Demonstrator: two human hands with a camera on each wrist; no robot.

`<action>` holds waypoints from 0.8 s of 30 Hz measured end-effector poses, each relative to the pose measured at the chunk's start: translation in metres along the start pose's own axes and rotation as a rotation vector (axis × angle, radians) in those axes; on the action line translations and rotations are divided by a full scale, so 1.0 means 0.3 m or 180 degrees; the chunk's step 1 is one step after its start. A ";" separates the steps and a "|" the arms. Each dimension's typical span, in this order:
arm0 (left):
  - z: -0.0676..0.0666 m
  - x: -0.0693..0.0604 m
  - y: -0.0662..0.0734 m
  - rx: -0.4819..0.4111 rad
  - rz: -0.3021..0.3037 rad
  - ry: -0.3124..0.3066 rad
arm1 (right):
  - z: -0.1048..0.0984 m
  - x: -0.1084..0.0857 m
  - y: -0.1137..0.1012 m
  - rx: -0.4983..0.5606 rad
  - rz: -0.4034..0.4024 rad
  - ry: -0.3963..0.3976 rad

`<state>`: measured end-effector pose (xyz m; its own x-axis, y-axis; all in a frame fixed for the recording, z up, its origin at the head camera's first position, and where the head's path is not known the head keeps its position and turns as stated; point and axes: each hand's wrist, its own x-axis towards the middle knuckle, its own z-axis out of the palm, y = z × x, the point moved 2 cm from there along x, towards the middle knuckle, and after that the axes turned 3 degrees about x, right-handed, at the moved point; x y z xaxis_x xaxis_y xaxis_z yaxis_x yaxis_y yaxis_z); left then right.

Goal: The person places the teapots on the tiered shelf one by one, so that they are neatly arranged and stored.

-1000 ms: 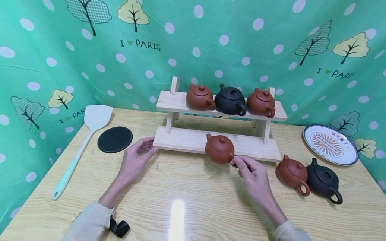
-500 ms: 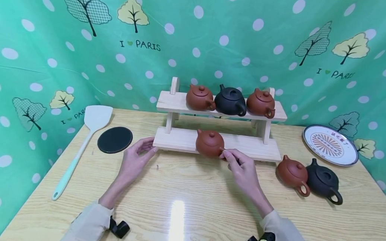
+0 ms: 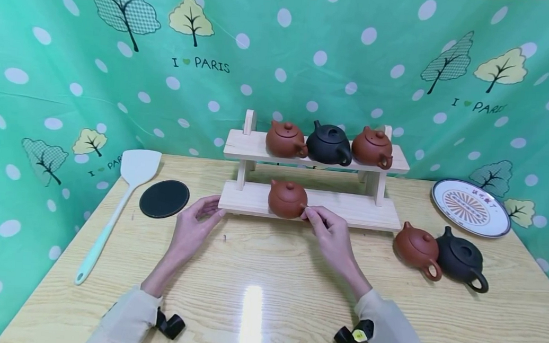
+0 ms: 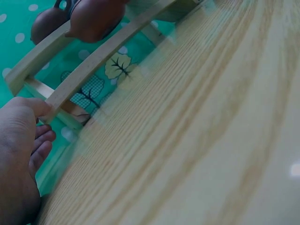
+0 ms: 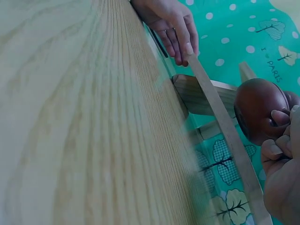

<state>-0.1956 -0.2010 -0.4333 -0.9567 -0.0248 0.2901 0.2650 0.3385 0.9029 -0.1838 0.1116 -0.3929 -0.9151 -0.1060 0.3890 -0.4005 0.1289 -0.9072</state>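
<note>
Right hand [image 3: 334, 240] pinches round red-brown clay teapot [image 3: 287, 200]; left hand [image 3: 193, 228] grips wooden rack [image 3: 369, 211]; three red-brown/black teapots [image 3: 329, 145] shelved, two others [image 3: 416, 246] unshelved.

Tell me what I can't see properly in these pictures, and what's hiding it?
Inside the held teapot: its lid covers it in the head view.
Most of its handle: hidden by the fingers of the right hand in the head view.
Part of that hand: cut off by the right edge in the right wrist view.
The tiny dark mark on the table: too small to tell in the head view.
</note>
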 end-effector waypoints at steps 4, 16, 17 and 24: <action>0.000 -0.001 0.003 -0.0011 -0.0010 -0.0006 | 0.015 0.009 0.004 -0.0021 0.0048 0.0062; 0.003 0.002 -0.009 0.0066 0.0016 0.0002 | 0.063 0.022 0.009 0.0009 0.0135 0.0275; 0.003 0.002 -0.009 0.0065 0.0018 0.0007 | 0.067 0.021 0.009 0.0001 0.0137 0.0286; 0.002 0.002 -0.014 0.0087 0.0058 0.0020 | 0.091 0.018 0.021 -0.0014 0.0107 0.0333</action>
<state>-0.1972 -0.2020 -0.4370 -0.9509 -0.0244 0.3084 0.2788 0.3645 0.8885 -0.1900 0.0851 -0.4009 -0.9277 0.0019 0.3732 -0.3696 0.1351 -0.9193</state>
